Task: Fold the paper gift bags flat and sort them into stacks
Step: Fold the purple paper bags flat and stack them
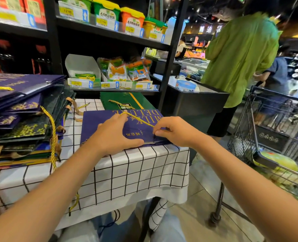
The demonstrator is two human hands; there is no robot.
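On the checked cloth of the bench, the left hand lies flat, fingers spread and pressing down on a purple gift bag. The right hand is curled at the bag's near right corner, its grip pinching the folded edge. The bag lies flattened, gold lettering upside down, its gold cord handle draped across. A green bag lies just behind; a stack of flattened bags stands at left.
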